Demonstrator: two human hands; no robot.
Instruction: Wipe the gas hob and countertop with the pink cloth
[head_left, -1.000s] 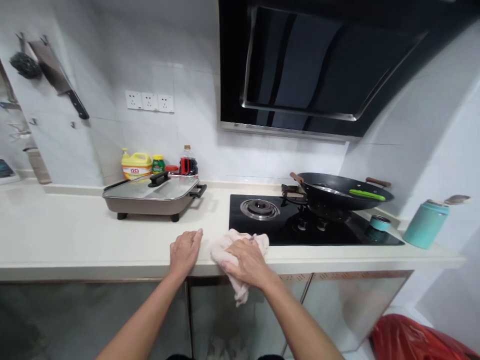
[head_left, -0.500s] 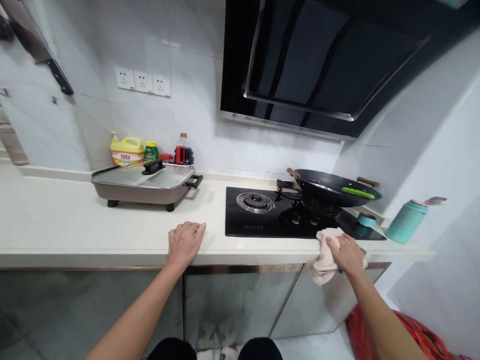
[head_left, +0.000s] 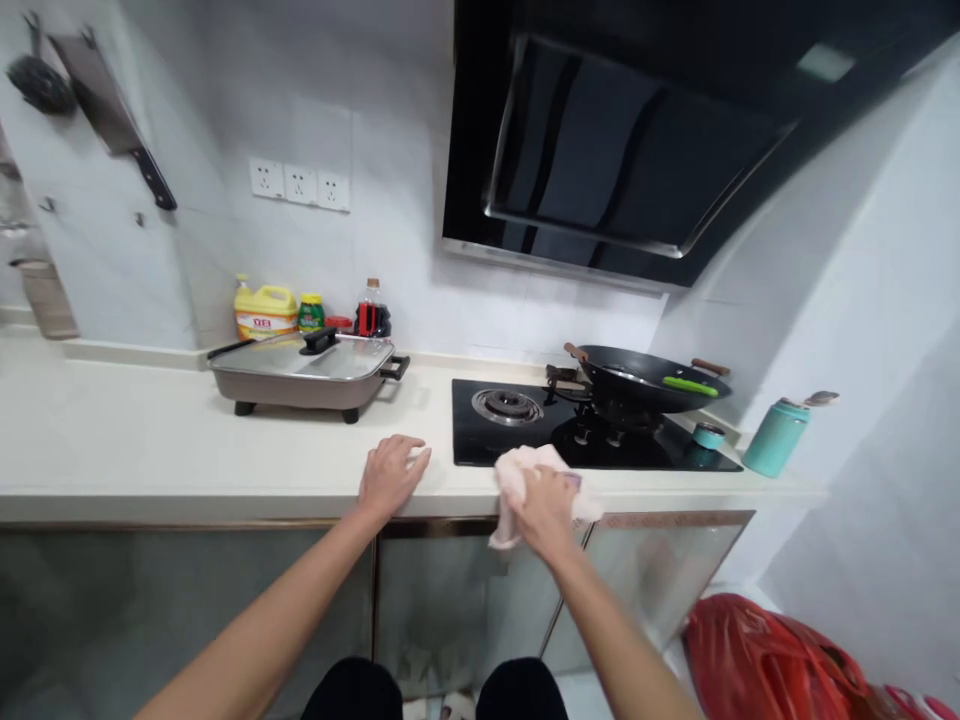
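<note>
Wiping pass along the front edge of the bench. The cloth [head_left: 525, 478], a pale rag, lies bunched on the bench lip just in front of the gas hob [head_left: 592, 440], its loose end hanging over the edge. The right hand [head_left: 546, 500] presses down on it, fingers curled over the fabric and grasping it. Half a second ago this hand and the cloth were far to the right, near the teal cup; they now sit back toward the middle, so the stroke has reversed and the strip before the hob appears covered a second time. The left hand [head_left: 391, 478] rests flat and released on the bench [head_left: 150, 450], holding nothing, its place nearly unchanged. Behind stand the lidded electric pan [head_left: 304, 370], the wok [head_left: 645, 378] and the teal flask [head_left: 772, 438].
</note>
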